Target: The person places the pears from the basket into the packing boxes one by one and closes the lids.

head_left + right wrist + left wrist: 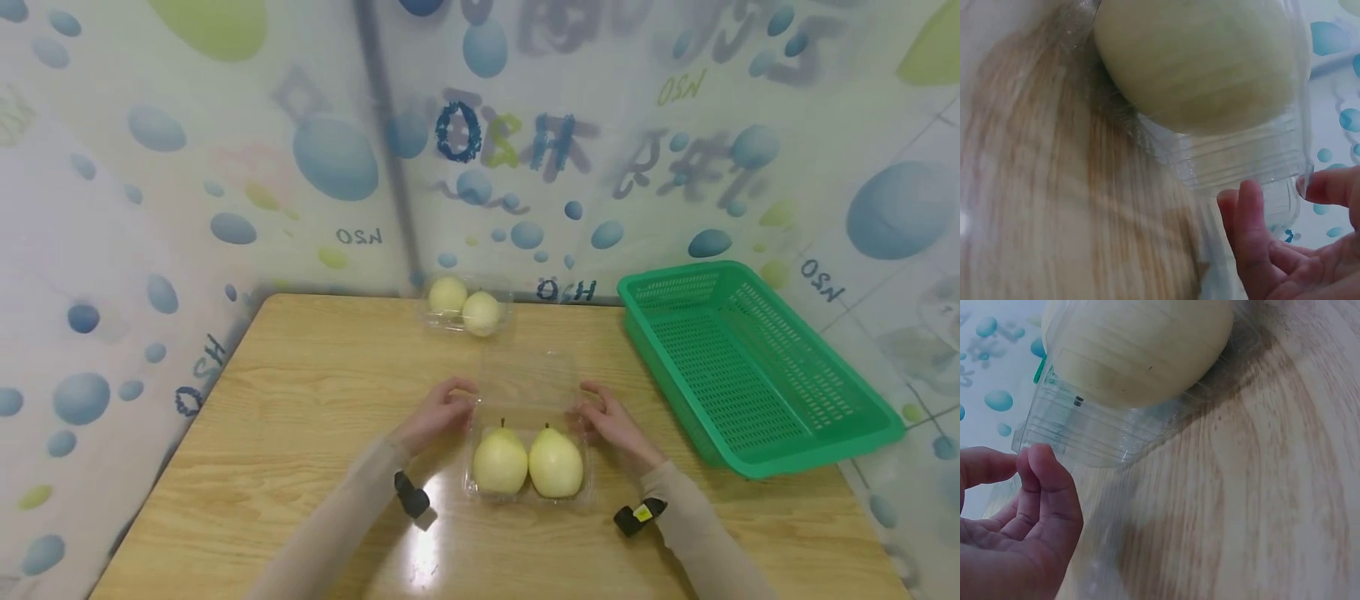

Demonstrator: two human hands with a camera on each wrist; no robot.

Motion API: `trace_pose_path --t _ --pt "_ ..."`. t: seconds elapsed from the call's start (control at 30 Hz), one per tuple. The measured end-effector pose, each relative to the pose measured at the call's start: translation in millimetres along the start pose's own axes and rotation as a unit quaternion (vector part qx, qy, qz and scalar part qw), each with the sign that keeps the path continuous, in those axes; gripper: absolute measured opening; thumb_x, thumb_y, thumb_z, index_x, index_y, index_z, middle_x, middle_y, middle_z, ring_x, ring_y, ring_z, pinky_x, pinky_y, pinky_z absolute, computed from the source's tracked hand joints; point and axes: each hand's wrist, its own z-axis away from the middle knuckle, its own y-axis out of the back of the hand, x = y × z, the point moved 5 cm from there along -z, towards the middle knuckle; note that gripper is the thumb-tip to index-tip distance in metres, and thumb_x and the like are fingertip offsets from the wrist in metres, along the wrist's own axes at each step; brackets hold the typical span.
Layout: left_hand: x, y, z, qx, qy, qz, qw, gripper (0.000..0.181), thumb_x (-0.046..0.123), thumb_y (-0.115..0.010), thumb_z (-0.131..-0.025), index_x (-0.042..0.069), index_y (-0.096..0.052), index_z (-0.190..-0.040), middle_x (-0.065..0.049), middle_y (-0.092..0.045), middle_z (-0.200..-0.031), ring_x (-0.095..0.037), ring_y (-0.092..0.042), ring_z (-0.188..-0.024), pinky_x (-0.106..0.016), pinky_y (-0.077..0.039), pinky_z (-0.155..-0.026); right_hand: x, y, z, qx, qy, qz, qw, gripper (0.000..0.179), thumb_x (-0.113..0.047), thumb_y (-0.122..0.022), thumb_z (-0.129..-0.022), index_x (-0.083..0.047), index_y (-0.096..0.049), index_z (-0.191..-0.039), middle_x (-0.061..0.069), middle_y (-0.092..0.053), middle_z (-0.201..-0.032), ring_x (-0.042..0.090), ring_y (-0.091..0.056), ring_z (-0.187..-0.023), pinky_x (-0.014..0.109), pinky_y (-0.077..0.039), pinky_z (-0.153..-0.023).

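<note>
An open clear plastic clamshell box [471, 492] lies on the table with its lid [528, 375] folded back, away from me. Side by side in its near half are two pale yellow pears [500, 462] [556, 464], stems upward. At the box's far left corner my left hand [441, 412] pinches the rim between thumb and fingers. My right hand [609, 423] holds the opposite corner; in the right wrist view its thumb and fingertips [1249, 200] meet the ribbed wall's edge. One pear [1141, 350] shows through the plastic in the left wrist view.
A second clear box [502, 293] with two pale yellow fruits [447, 296] stands at the table's back edge. To the right is a green slotted plastic basket [675, 392]. Patterned curtain-like sheeting [337, 158] surrounds the wooden table [300, 375].
</note>
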Motion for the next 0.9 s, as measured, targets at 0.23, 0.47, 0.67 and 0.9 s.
trace_pose_path --t 0.23,0.47,0.67,0.9 --pt "2.1 0.8 4.9 -0.012 0.002 0.001 0.9999 0.037 0.001 -0.050 -0.096 -0.010 -0.038 -0.129 -0.005 -0.057 -0.075 -0.013 -0.055 -0.066 -0.025 -0.050 -0.064 -3 -3 5.7 0.019 0.026 -0.018 0.9993 0.050 -0.005 -0.044 -0.101 0.008 -0.023 -0.145 0.027 -0.065 -0.111 0.021 -0.066 -0.088 0.026 -0.052 -0.066" --pt "5.8 0.7 9.2 -0.035 -0.016 -0.003 0.9993 0.032 -0.002 -0.046 -0.096 -0.009 -0.036 -0.125 -0.003 -0.056 -0.073 -0.013 -0.055 -0.064 -0.023 -0.050 -0.062 -9 -6 11.1 0.025 0.062 -0.013 0.9977 0.048 -0.003 -0.046 -0.101 0.010 -0.026 -0.142 0.026 -0.067 -0.104 0.026 -0.066 -0.093 0.027 -0.052 -0.066" --pt "6.6 1.7 11.1 -0.035 -0.022 -0.010 0.9991 0.030 -0.003 -0.047 -0.095 -0.008 -0.036 -0.122 -0.004 -0.056 -0.073 -0.013 -0.057 -0.064 -0.025 -0.051 -0.062 -10 -6 12.8 0.027 0.072 -0.005 0.9971 0.046 -0.005 -0.047 -0.101 0.008 -0.028 -0.142 0.026 -0.066 -0.104 0.030 -0.066 -0.096 0.027 -0.052 -0.070" --pt "5.7 3.3 8.1 -0.024 -0.020 -0.009 0.9995 0.029 -0.006 -0.047 -0.095 -0.008 -0.035 -0.122 -0.008 -0.055 -0.074 -0.015 -0.056 -0.064 -0.026 -0.051 -0.062 -17 -7 17.2 0.026 0.114 -0.015 0.9931 0.048 -0.004 -0.049 -0.100 0.005 -0.029 -0.143 0.031 -0.059 -0.116 0.030 -0.063 -0.100 0.031 -0.054 -0.071"
